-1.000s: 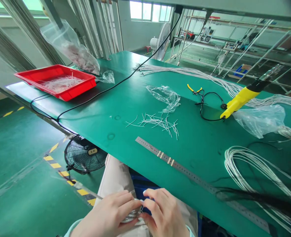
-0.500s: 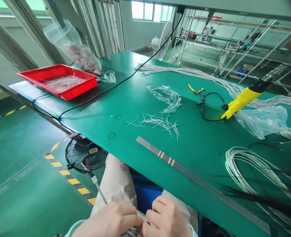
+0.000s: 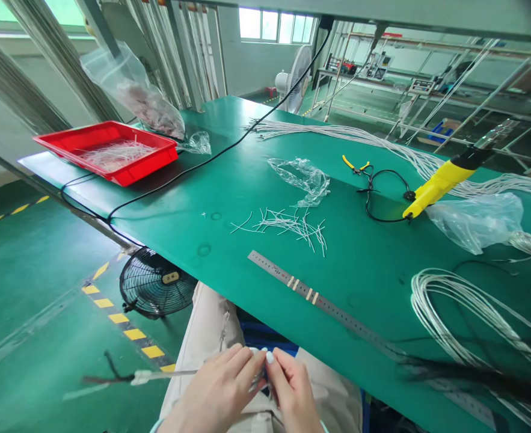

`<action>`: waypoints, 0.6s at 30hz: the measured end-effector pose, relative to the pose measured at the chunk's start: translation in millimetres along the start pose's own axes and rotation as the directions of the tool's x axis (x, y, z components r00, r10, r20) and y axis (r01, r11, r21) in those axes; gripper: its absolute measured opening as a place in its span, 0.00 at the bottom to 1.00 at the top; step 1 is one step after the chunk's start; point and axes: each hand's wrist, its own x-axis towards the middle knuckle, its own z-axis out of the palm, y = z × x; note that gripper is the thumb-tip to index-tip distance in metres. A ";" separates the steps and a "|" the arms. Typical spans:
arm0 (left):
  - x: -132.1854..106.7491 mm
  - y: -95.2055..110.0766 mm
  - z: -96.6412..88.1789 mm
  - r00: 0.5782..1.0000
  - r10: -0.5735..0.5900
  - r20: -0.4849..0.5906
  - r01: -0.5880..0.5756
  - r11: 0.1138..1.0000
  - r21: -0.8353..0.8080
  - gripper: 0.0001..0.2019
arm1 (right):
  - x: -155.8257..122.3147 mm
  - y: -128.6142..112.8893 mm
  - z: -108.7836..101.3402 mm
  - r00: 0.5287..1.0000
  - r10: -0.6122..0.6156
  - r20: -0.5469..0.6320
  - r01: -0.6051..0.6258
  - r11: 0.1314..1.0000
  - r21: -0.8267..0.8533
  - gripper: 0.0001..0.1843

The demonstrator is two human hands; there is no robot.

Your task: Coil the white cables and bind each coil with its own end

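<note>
Low over the lap, my left hand (image 3: 217, 388) is closed around a thin grey-white cable (image 3: 181, 373). The cable's end sticks out to the left, with a white sleeve (image 3: 142, 377) and dark, blurred wire ends (image 3: 107, 377). My right hand (image 3: 292, 385) is closed too, its thumb and fingertips pinched against the left fingertips. Something shiny and greyish shows between the hands, mostly hidden by the fingers. On the table edge nearest the hands lies a steel ruler (image 3: 350, 325) with pale bands across it.
Short white strands (image 3: 292, 224) lie mid-table beside crumpled clear plastic (image 3: 314, 186). At left stands a red tray (image 3: 134, 176) with more strands. To the right are a yellow heat gun (image 3: 441, 183), yellow-handled cutters (image 3: 355, 165) and coiled white cables (image 3: 432, 313). A black cord (image 3: 193, 165) crosses the table.
Both hands have risen slightly, and their fingertips now meet. The cable end beside my left hand has swung from upright against the leg out to the left.
</note>
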 end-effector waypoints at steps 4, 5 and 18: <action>-9.1 -10.0 -12.8 0.989 -0.091 0.113 0.116 0.962 -0.248 0.34 | 7.3 1.8 -20.2 0.969 -0.241 0.056 0.243 0.969 -0.037 0.27; -11.3 -11.5 -16.8 0.980 -0.123 0.154 0.166 0.935 -0.313 0.43 | 10.5 0.4 -26.7 0.930 -0.358 0.082 0.364 0.927 -0.086 0.27; -14.2 -5.8 -30.8 0.951 -0.059 0.305 0.220 0.819 -0.530 0.49 | 12.1 -4.9 -30.3 0.678 -0.722 0.141 0.735 0.658 -0.166 0.25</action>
